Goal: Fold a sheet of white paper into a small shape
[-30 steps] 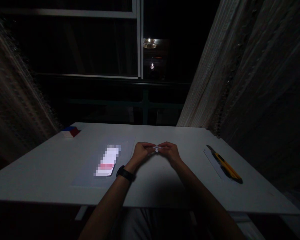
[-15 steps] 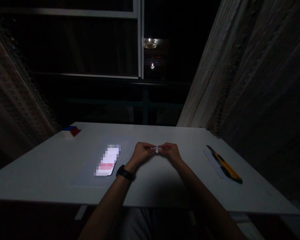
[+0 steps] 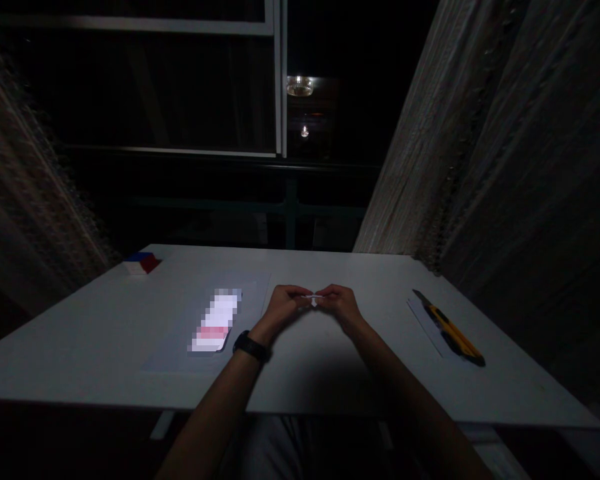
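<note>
A small folded piece of white paper (image 3: 314, 301) is held up between my two hands over the white table. My left hand (image 3: 283, 305), with a black watch (image 3: 251, 347) on its wrist, pinches the paper's left side between thumb and fingers. From the other side, my right hand (image 3: 341, 306) pinches it in the same way. The fingertips cover much of the paper, so its full shape is hidden. Left of my hands lies a lit phone (image 3: 216, 321) on a sheet of paper (image 3: 167, 360).
A yellow and black utility knife (image 3: 454, 332) with its blade out lies at the right, beside a white paper strip (image 3: 427, 325). A blue, red and white puzzle cube (image 3: 140, 263) sits at the table's (image 3: 80, 347) far left corner. Curtains (image 3: 405, 147) hang on both sides.
Both hands stay almost in place on the paper. The paper's lower tip looks slightly different in shape. Nothing else has visibly moved.
</note>
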`<state>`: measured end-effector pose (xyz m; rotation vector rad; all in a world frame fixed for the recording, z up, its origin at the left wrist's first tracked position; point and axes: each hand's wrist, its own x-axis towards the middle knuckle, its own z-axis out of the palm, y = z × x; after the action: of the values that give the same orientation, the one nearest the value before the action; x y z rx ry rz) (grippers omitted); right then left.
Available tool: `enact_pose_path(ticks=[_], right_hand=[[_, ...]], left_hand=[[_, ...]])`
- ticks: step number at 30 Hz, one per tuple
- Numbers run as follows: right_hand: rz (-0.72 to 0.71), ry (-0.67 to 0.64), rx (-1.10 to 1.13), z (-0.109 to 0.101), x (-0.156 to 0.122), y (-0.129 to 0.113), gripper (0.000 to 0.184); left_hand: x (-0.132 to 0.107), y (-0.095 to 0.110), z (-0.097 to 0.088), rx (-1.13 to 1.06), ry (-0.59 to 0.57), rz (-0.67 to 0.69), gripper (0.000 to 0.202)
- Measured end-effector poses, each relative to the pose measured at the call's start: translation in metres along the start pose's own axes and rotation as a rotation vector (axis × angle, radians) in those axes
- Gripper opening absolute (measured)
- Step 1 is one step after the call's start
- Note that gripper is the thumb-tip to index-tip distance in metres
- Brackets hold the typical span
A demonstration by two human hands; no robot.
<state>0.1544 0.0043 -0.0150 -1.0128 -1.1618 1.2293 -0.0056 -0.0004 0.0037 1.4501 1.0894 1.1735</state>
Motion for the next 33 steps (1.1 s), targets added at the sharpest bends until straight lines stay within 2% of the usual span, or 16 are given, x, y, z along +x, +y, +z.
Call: enact_pose_path(ticks=[4, 11, 15, 21, 27, 33], right_hand=[[-0.011, -0.007, -0.019, -0.0011, 0.0009, 0.0019, 0.030], [-0.010, 0.022, -0.086, -0.0024, 0.0013, -0.0006, 0.030], [-0.028, -0.001, -0.115, -0.0041, 0.0018, -0.0017, 0.029], [-0.059, -0.110, -0.094, -0.0053, 0.0036, 0.0030, 0.031], [-0.053, -0.038, -0.068, -0.0047, 0.0029, -0.0007, 0.029], [-0.075, -0.016, -0.086, -0.0039, 0.0027, -0.0022, 0.026]], left_hand=[[-0.0002, 0.0012, 0.0005, 0.127, 0.028, 0.020, 0.026], [-0.0005, 0.0013, -0.0026, 0.192, -0.018, 0.051, 0.029], [-0.0002, 0.0005, -0.0045, 0.191, -0.051, 0.040, 0.030], [0.0018, -0.0014, -0.0058, 0.151, -0.026, 0.035, 0.025], [0.0008, -0.0002, -0.0044, 0.087, -0.048, 0.047, 0.030], [0.0003, 0.0014, -0.0030, 0.067, -0.040, 0.074, 0.025]])
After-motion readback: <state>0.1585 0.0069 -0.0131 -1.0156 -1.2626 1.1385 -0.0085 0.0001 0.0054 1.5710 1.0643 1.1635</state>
